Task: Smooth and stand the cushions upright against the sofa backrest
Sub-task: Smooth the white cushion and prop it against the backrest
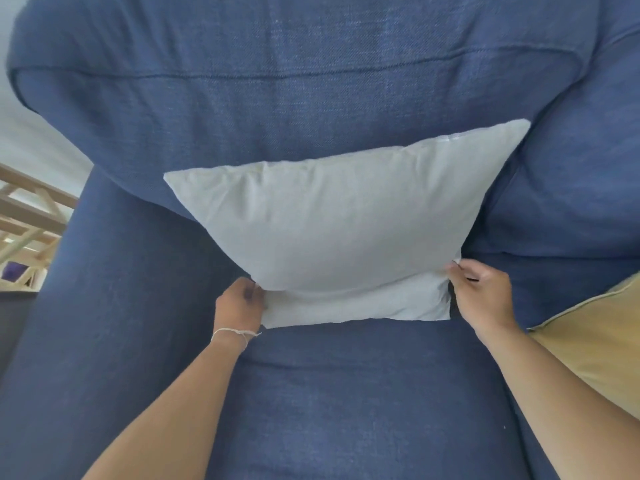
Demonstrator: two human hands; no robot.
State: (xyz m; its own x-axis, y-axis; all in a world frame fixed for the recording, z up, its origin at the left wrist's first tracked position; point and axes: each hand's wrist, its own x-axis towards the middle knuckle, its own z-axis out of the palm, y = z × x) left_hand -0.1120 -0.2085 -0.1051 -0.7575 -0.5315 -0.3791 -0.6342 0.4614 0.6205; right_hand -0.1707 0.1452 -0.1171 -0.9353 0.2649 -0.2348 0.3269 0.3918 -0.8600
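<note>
A pale grey cushion [343, 223] leans against the blue sofa backrest [294, 109], its lower edge folded onto the seat [346, 403]. My left hand [239, 303] pinches the cushion's lower left corner. My right hand [481, 292] grips its lower right corner. The cushion's top edge slants, with the right corner higher than the left. A mustard yellow cushion [595, 344] lies on the seat at the right edge, partly cut off by the frame.
The sofa's left armrest [104, 306] rises beside the seat. A second back cushion [571, 188] sits to the right. Beyond the armrest at the left stands a light wooden frame [27, 223] before a white wall.
</note>
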